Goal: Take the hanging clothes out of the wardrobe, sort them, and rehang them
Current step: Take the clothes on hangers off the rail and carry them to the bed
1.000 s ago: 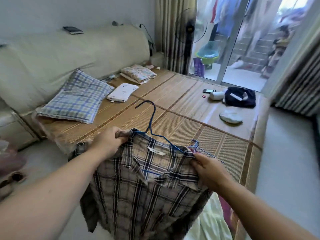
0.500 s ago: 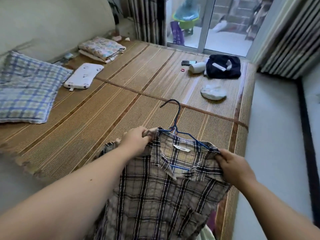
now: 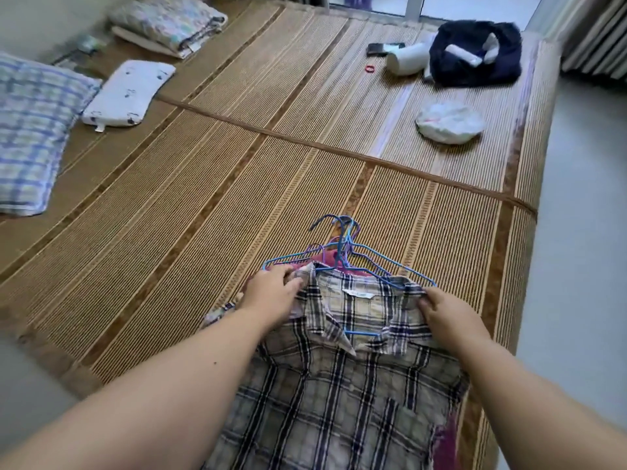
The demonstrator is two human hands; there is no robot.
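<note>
Lowering plaid shirt (image 3: 339,385) onto bed mat (image 3: 203,198), hangers (image 3: 342,256) now lying flat; my left hand (image 3: 271,295), right hand (image 3: 444,313) pinch its shoulders. Sorting can start.

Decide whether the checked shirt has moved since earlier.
Yes. The shirt has come down: its hanger hook, earlier overlapping the mat's brown seam, now lies short of it.

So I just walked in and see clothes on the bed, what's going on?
A person grips a plaid shirt at both shoulders, left hand on one, right hand on the other. The shirt is on a blue hanger and sits atop other wire hangers and a pink garment on the woven mat, near its edge.
</note>
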